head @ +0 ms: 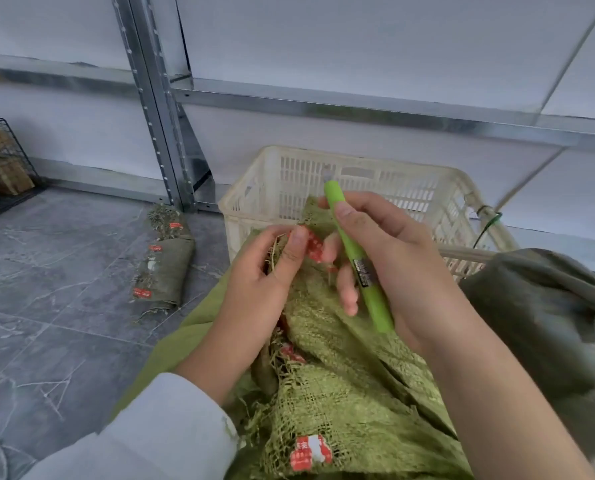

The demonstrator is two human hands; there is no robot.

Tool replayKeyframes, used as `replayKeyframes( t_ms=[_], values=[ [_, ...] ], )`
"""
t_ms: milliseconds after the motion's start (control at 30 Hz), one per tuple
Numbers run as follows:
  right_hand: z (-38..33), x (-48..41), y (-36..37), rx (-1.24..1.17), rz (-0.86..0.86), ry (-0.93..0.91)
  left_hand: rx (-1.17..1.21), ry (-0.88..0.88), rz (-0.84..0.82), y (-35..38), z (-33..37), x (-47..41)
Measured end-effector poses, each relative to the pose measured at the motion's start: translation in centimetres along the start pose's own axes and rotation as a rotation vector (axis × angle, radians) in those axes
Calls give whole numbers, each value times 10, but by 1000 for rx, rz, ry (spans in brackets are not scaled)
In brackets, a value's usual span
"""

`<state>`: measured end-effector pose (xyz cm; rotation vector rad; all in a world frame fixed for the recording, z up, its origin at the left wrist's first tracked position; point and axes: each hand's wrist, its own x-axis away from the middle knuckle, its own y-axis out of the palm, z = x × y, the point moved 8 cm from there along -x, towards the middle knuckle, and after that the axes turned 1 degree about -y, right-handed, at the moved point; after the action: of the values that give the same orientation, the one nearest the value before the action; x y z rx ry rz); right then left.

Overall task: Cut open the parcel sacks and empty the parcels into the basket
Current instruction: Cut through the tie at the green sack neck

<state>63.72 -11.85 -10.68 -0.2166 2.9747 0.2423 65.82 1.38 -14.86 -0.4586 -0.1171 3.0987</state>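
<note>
A green woven parcel sack point(337, 386) with frayed edges and red-and-white labels lies bunched in front of me, its top leaning on a cream plastic basket point(407, 188). My left hand point(272, 275) pinches the sack's gathered mouth near a red label. My right hand point(389, 251) grips a green utility knife point(355, 258), blade end pointing up and away over the basket rim. The basket's inside is mostly hidden by the sack and my hands.
A rolled-up green sack point(164, 261) lies on the grey tiled floor at left. Metal shelving uprights point(157, 109) stand behind the basket. A black wire cage with cardboard parcels point(1, 161) sits at far left. A dark grey-green sack point(549, 317) bulges at right.
</note>
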Motion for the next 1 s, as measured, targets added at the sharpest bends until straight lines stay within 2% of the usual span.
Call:
replayKeyframes(
  t_ms=[67,133,200,267,333,367,433,533,633,700,767,867,1000],
  values=[
    [8,2,18,-51,-70,0,212,-178,-70,2,-10,0],
    [16,1,20,33,-8,10,478,-282,-149,6,-11,1],
    [16,-1,3,372,119,-10,642,-298,-145,1,-7,-2],
    [17,-2,-16,782,142,73,723,-289,-125,-6,-5,-6],
    [23,-1,-27,891,79,222,774,-299,-146,-8,-5,-7],
    [24,-1,-30,884,61,239,763,-310,-152,-9,-6,-7],
    [19,-5,-28,839,97,134,651,-346,-129,-13,-13,-5],
    [14,-8,-24,761,116,-9,240,-385,-84,-26,-24,-1],
    [5,-6,-21,729,127,-77,-6,-502,-218,-27,-32,10],
    [1,-3,-22,658,151,-107,-22,-565,-348,-20,-36,20],
    [1,0,-21,592,158,-134,-23,-496,-380,-18,-33,20],
    [0,4,-22,546,182,-161,26,-308,-263,-27,-17,11],
    [-9,11,-29,583,244,-177,136,-324,-38,-41,-21,10]
  ],
)
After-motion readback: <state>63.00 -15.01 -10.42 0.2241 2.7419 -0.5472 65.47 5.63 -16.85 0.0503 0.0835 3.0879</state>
